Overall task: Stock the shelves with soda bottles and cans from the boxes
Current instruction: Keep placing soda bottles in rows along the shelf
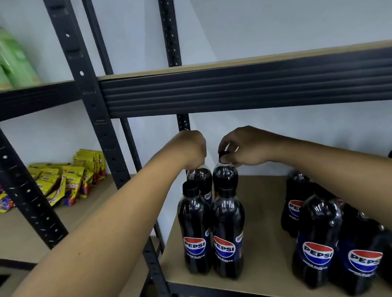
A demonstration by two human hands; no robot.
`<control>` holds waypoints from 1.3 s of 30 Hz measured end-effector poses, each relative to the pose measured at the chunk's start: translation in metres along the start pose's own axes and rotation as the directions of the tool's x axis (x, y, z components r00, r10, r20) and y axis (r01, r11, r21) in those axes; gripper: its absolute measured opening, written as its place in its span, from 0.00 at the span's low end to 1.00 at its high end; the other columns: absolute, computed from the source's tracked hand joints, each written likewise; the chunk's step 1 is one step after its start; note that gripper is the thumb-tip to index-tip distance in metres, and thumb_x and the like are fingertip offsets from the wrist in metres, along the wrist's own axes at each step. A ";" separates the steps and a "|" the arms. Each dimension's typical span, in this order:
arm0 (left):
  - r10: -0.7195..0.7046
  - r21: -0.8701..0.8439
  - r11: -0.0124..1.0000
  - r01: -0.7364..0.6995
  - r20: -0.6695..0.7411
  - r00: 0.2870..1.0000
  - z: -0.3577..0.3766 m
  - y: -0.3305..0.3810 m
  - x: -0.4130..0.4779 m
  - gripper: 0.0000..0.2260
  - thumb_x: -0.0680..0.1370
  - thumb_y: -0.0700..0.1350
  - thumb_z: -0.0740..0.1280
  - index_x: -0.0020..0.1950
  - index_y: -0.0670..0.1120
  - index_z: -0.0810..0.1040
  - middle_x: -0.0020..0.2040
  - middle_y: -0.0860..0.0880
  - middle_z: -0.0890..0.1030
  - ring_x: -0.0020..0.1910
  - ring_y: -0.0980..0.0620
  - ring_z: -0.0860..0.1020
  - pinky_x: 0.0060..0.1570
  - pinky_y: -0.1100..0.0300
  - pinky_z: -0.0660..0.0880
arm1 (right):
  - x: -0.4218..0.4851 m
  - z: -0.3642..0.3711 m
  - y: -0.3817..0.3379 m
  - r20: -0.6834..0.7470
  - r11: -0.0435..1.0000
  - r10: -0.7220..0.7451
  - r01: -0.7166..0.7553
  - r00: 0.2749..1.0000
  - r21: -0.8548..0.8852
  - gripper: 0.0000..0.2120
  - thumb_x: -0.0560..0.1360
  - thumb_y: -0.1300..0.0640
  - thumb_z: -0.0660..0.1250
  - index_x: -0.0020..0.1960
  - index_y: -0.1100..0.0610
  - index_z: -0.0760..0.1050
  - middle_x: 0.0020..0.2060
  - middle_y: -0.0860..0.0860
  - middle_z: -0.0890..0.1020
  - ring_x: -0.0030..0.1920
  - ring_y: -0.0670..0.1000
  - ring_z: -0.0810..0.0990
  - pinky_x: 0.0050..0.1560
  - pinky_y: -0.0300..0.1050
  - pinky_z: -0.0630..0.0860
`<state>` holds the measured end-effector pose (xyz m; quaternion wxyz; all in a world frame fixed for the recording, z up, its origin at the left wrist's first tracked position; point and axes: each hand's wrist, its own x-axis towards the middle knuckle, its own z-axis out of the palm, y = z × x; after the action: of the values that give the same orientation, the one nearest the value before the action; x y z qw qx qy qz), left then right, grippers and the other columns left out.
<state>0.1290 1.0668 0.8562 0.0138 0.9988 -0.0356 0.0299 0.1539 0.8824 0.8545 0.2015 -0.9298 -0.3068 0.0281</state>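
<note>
Two dark Pepsi bottles stand at the back left of the wooden shelf (263,213). My left hand (190,148) grips the cap end of the left rear bottle (200,180), hiding its cap. My right hand (243,147) pinches the black cap of the right rear bottle (225,176). Directly in front of them stand two more Pepsi bottles (194,231) (228,236), upright and touching. A group of larger Pepsi bottles (317,239) stands at the right under my right forearm.
A black shelf beam (251,87) runs across just above my hands. Black uprights (102,131) separate this bay from the left one, which holds yellow snack packets (66,177). Green packages (3,59) sit on the upper left shelf.
</note>
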 end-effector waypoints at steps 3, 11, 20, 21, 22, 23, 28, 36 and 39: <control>-0.009 -0.067 0.998 0.008 -0.017 1.000 -0.001 -0.001 -0.003 0.12 0.76 0.33 0.63 0.49 0.49 0.80 0.48 0.49 0.77 0.46 0.48 0.74 0.44 0.59 0.71 | -0.003 0.000 -0.002 0.025 1.000 0.003 -0.004 1.000 0.021 0.05 0.77 0.49 0.72 0.53 0.47 0.80 0.45 0.45 0.86 0.38 0.40 0.85 0.52 0.46 0.81; -0.015 -0.156 0.988 0.002 -0.085 0.996 0.002 -0.002 -0.013 0.13 0.78 0.35 0.67 0.59 0.46 0.83 0.58 0.49 0.82 0.57 0.48 0.79 0.47 0.60 0.74 | -0.014 0.001 -0.010 0.040 0.998 0.026 -0.028 0.999 0.058 0.08 0.78 0.49 0.72 0.56 0.48 0.80 0.48 0.46 0.85 0.40 0.42 0.86 0.54 0.46 0.81; 0.010 -0.140 0.990 -0.023 -0.089 0.996 0.004 -0.003 -0.018 0.11 0.79 0.41 0.69 0.61 0.48 0.81 0.61 0.50 0.80 0.60 0.48 0.77 0.49 0.60 0.71 | -0.024 -0.002 -0.011 0.058 0.999 0.033 -0.032 0.998 -0.018 0.16 0.79 0.47 0.69 0.66 0.47 0.77 0.54 0.45 0.84 0.45 0.43 0.85 0.59 0.47 0.79; 0.019 -0.133 0.991 -0.030 -0.081 0.996 0.003 -0.004 -0.019 0.12 0.79 0.42 0.70 0.63 0.48 0.81 0.62 0.50 0.80 0.61 0.48 0.77 0.49 0.60 0.70 | -0.025 -0.003 -0.011 0.057 0.999 0.033 -0.031 0.998 -0.037 0.18 0.80 0.46 0.69 0.68 0.46 0.76 0.57 0.45 0.83 0.49 0.43 0.84 0.61 0.47 0.79; 0.027 -0.128 0.991 -0.036 -0.073 0.997 0.002 -0.004 -0.021 0.13 0.80 0.44 0.70 0.64 0.48 0.80 0.63 0.49 0.79 0.61 0.48 0.76 0.50 0.60 0.70 | -0.028 -0.004 -0.012 0.056 0.998 0.032 -0.028 0.998 -0.059 0.19 0.80 0.45 0.68 0.69 0.45 0.75 0.60 0.45 0.81 0.53 0.44 0.83 0.63 0.47 0.77; 0.034 -0.129 0.991 -0.043 -0.066 0.997 0.000 -0.004 -0.024 0.15 0.80 0.45 0.70 0.66 0.48 0.79 0.64 0.49 0.79 0.62 0.48 0.76 0.51 0.60 0.70 | -0.030 -0.005 -0.012 0.054 0.996 0.028 -0.024 0.998 -0.082 0.20 0.80 0.44 0.68 0.71 0.44 0.74 0.64 0.44 0.80 0.58 0.44 0.81 0.66 0.46 0.75; 0.120 -0.166 0.976 -0.141 -0.133 0.984 -0.012 0.003 -0.045 0.18 0.81 0.50 0.70 0.71 0.51 0.76 0.67 0.50 0.77 0.63 0.49 0.76 0.59 0.57 0.74 | -0.055 -0.019 -0.021 0.035 0.989 -0.018 0.023 0.999 -0.148 0.19 0.81 0.45 0.65 0.72 0.44 0.73 0.68 0.40 0.77 0.63 0.41 0.77 0.69 0.43 0.72; 0.352 -0.325 0.878 -0.351 -0.059 0.934 -0.025 0.038 -0.074 0.12 0.78 0.51 0.73 0.62 0.57 0.82 0.60 0.61 0.81 0.61 0.62 0.77 0.59 0.68 0.72 | -0.133 -0.058 -0.004 0.049 0.966 0.015 -0.002 0.999 -0.258 0.16 0.81 0.45 0.65 0.68 0.41 0.76 0.61 0.32 0.79 0.58 0.29 0.75 0.59 0.28 0.69; 0.413 -0.352 0.844 -0.404 -0.054 0.909 -0.029 0.061 -0.074 0.14 0.77 0.53 0.74 0.62 0.57 0.82 0.58 0.62 0.81 0.59 0.63 0.78 0.62 0.65 0.74 | -0.164 -0.076 0.002 0.058 0.956 0.064 -0.045 0.996 -0.291 0.17 0.80 0.43 0.66 0.68 0.40 0.76 0.61 0.31 0.79 0.61 0.31 0.75 0.63 0.32 0.71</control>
<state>0.0489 1.0119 0.8820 0.1871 0.9493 -0.2524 0.0135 0.0352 0.7587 0.9114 0.0519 -0.9559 -0.2885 0.0194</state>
